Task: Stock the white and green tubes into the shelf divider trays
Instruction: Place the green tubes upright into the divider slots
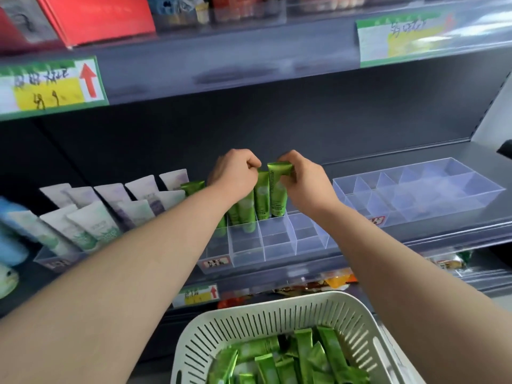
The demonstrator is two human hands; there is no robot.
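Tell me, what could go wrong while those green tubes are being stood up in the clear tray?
1. The green tube pinched at its top by the right hand stands tall in a shallow compartment of the clear tray; released off-balance, it might tip into the neighbouring tubes.
2. The left hand works right beside it, so the hands could bump each other or the standing tubes.
3. A dropped tube might miss the basket below.
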